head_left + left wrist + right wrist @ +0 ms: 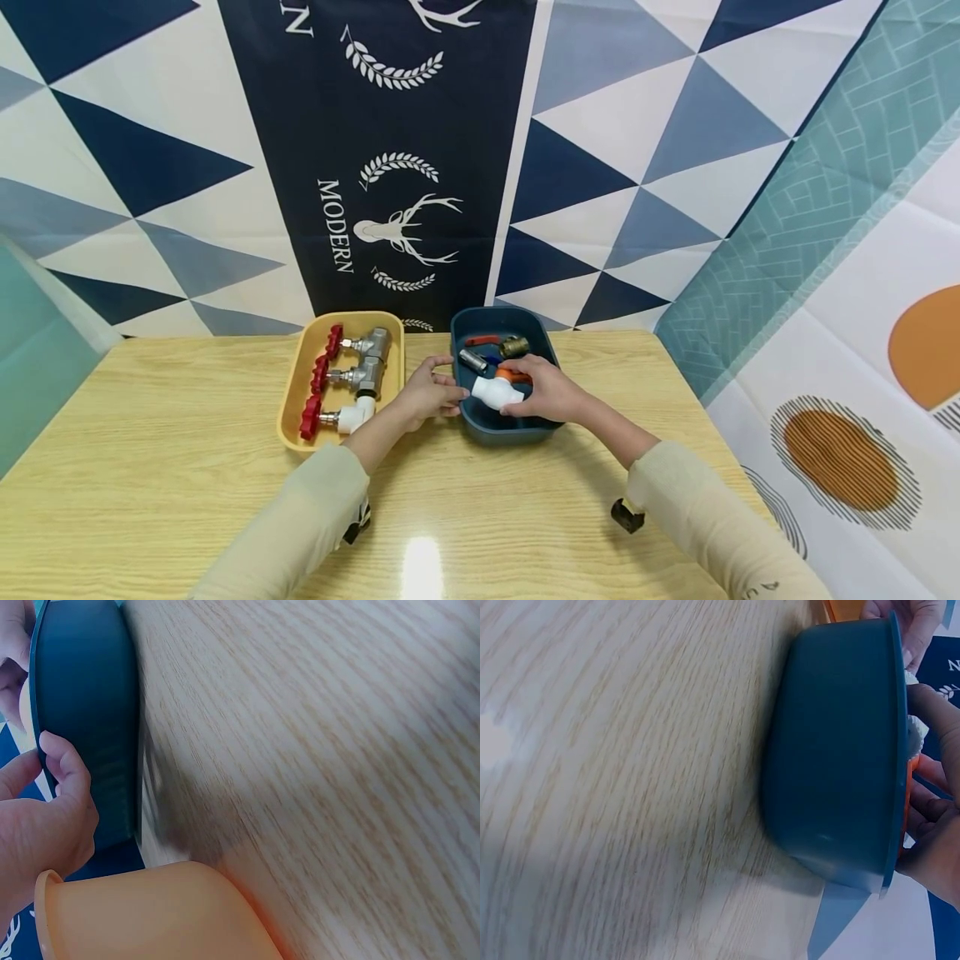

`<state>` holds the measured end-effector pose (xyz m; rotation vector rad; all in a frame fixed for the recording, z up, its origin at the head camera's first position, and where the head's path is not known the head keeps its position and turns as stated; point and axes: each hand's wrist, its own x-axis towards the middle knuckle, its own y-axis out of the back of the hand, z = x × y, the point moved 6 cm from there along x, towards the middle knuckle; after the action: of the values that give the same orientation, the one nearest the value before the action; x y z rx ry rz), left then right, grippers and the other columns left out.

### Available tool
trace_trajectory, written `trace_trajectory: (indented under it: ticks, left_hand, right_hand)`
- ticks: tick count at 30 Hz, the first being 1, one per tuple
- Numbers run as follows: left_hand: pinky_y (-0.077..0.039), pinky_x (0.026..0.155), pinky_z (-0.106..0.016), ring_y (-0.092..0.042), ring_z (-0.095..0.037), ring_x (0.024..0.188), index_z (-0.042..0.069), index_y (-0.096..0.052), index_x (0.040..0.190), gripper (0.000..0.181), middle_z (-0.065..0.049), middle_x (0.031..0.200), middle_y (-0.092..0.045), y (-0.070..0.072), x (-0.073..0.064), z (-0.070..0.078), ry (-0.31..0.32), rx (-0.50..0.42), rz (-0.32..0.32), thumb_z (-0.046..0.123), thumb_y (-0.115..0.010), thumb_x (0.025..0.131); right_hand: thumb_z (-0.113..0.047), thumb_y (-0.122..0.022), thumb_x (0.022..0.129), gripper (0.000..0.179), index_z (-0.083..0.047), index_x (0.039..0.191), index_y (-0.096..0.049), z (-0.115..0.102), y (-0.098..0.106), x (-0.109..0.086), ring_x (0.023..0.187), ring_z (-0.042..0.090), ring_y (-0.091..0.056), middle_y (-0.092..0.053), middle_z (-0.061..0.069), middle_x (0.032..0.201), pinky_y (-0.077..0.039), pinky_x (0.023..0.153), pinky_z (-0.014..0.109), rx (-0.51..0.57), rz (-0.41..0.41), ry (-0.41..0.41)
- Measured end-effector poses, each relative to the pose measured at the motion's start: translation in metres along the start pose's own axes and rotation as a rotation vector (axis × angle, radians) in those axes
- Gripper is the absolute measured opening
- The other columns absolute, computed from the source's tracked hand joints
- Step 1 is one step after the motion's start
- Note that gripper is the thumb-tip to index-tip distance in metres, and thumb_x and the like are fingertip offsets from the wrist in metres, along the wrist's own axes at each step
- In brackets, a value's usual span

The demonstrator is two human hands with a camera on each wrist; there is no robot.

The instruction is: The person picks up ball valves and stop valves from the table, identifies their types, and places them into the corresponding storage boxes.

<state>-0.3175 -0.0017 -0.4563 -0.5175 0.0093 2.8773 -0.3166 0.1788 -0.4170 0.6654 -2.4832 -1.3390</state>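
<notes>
My right hand (536, 390) reaches into the dark blue tray (498, 315) and grips a white plastic valve (493, 392) with an orange handle; in the right wrist view its fingers (937, 825) curl over the tray's rim (892, 750), with a bit of white valve (916, 732) showing. My left hand (429, 393) holds the tray's left rim; in the left wrist view its thumb (64, 769) presses the blue tray's wall (90, 712). Deeper in the tray lie a brass fitting (514, 345), a metal cylinder (472, 360) and a red-handled part (480, 340).
A yellow tray (288, 408) stands just left of the blue one and holds three valves with red handwheels (347, 375); its rim (150, 915) shows in the left wrist view. Both trays sit at the back of a wooden table (150, 467) against a patterned cloth backdrop.
</notes>
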Motion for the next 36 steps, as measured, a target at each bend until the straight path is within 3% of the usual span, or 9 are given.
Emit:
trace_trajectory:
  ticks: [13,36]
  left_hand:
    - [-0.054,0.057,-0.023,-0.055,-0.015,0.07,0.013,-0.033,0.14,0.067,-0.008,0.098,-0.045,0.001,0.002,-0.001,0.007,-0.001,-0.003,-0.004,-0.065,0.083]
    - [-0.054,0.057,-0.022,-0.056,-0.017,0.072,0.013,-0.032,0.14,0.067,-0.009,0.099,-0.047,0.001,0.001,0.0,0.005,-0.002,-0.015,-0.003,-0.065,0.084]
  right_hand:
    - [-0.035,-0.078,0.074,0.069,-0.008,0.132,-0.052,0.011,-0.006,0.009,0.102,0.023,-0.051,-0.054,0.012,0.116,-0.048,0.085,0.038,-0.046,-0.016,-0.018]
    - [-0.034,-0.079,0.074,0.069,-0.004,0.13,-0.053,0.012,-0.013,0.019,0.101,0.023,-0.052,-0.055,0.013,0.114,-0.049,0.085,0.038,-0.044,-0.027,0.0]
